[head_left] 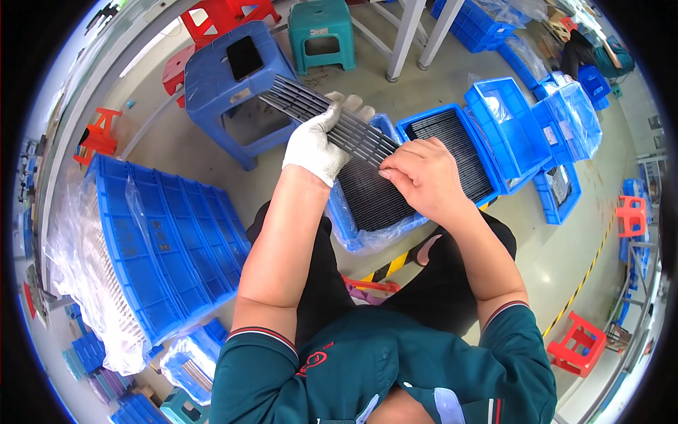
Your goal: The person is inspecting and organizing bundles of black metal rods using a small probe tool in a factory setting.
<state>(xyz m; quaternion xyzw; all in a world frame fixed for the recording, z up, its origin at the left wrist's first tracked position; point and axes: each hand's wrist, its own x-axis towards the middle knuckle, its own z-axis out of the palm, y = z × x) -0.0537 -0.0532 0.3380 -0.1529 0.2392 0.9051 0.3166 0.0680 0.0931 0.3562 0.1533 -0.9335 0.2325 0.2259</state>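
Observation:
My left hand (319, 138), in a white glove, grips a long dark slatted grille strip (296, 104) that reaches out over a blue stool (224, 83). My bare right hand (422, 177) pinches the near end of the same strip with its fingertips. Under both hands a blue bin (347, 225) lined with clear plastic holds a stack of dark grilles (373, 196). A second blue bin (429, 121) with more dark grilles sits just right of it.
A black phone (244, 56) lies on the blue stool. Stacked blue crates (166, 244) wrapped in plastic stand at my left. Open blue bins (526, 127) lie to the right. Red stools (579, 345), a teal stool (321, 32) and table legs (406, 35) stand around.

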